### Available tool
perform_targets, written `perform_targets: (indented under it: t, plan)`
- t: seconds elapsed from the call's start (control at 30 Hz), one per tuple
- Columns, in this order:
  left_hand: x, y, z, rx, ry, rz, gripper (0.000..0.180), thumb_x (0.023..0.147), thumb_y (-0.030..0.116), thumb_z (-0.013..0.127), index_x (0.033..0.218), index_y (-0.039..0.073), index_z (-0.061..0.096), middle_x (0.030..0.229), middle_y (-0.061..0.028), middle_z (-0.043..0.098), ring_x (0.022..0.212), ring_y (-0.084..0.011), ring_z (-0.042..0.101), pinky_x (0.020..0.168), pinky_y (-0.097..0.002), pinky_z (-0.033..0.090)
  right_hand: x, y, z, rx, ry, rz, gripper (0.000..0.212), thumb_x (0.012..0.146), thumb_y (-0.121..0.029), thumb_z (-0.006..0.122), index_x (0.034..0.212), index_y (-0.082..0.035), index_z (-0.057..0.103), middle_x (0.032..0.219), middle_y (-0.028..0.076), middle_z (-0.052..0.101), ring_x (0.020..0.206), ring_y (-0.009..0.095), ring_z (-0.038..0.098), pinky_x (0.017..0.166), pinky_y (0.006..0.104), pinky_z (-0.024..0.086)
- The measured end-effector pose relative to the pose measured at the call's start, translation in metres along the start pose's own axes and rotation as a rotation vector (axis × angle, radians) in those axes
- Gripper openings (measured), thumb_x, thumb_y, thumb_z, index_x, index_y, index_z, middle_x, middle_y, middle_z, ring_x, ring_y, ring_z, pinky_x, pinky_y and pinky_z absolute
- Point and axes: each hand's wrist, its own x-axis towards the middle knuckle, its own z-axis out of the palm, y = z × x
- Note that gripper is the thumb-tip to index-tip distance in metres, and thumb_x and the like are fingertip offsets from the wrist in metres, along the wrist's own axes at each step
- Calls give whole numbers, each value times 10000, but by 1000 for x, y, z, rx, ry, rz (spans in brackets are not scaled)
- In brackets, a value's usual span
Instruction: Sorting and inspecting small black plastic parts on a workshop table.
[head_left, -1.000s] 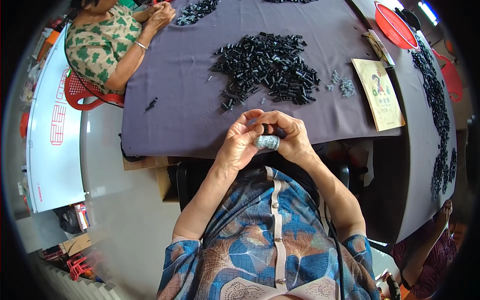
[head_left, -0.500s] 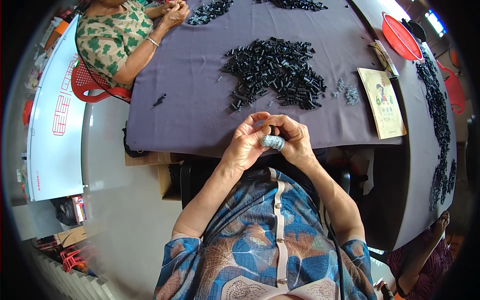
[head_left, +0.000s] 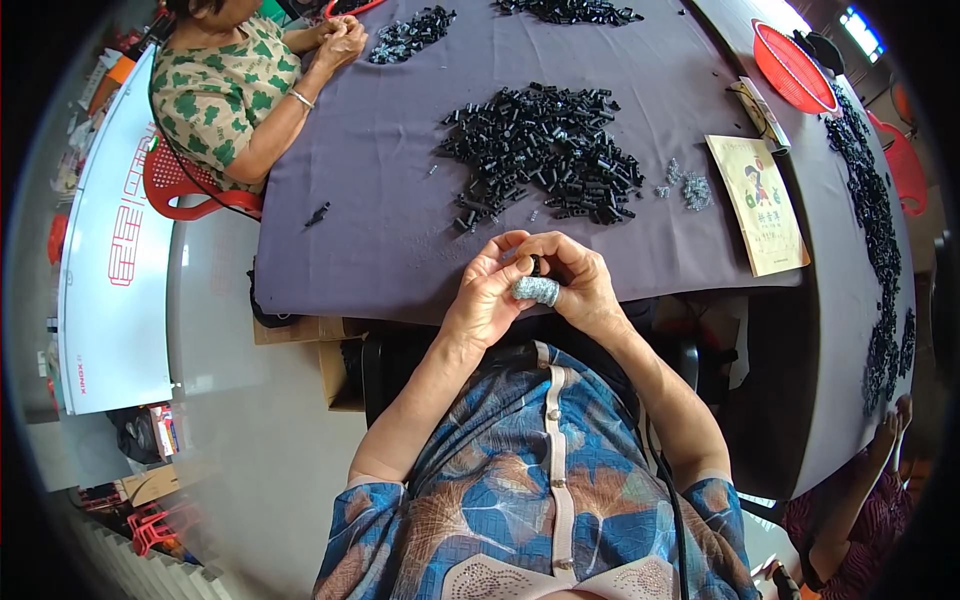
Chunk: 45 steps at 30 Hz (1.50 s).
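Purple tablecloth (head_left: pixel 400 200), black parts (head_left: pixel 545 150) (glossy), possibly grey thumb wrap (head_left: pixel 536 290).

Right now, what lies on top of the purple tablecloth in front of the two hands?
A heap of small black parts lies on the purple tablecloth, a few grey pieces beside it. Cloth beneath is hidden.

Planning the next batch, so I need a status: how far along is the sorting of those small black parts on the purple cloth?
Done: only a small cluster of grey pieces lies apart, beside the yellow booklet. In hand: the left hand and right hand together work one small black part at the table edge; one finger wears a grey wrap. Left: the big black pile looks barely touched.
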Motion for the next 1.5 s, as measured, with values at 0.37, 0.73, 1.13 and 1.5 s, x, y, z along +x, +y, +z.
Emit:
perform_targets:
  t: [0.37,0.73,1.13,1.5]
  plan:
    - [-11,34,-2,114,58,4,104,894,117,608,971,46,616,819,-37,604,583,-92,516,461,-209,388,0,-3,-19,124,94,53,107,874,-32,644,969,-2,605,911,-9,620,822,51,551,758,207,456]
    - [-116,155,-55,681,404,17,135,945,197,562,928,84,490,742,-50,555,497,-79,519,378,-211,400,5,9,-36,20,257,46,68,895,-35,595,922,-19,655,825,-43,621,681,10,487,592,172,389]
    - [-191,110,-235,1440,870,-575,214,757,-109,428,888,-47,587,669,-141,579,540,-258,607,465,-389,501,4,8,-28,-87,241,22,48,880,6,588,897,16,631,847,-20,617,782,36,519,718,182,423]
    - [-159,142,-92,1278,445,-366,108,856,105,611,829,1,605,701,-45,606,503,-93,533,437,-237,405,4,0,-28,-76,230,47,30,878,0,603,899,9,621,812,-35,606,765,33,512,722,184,426]
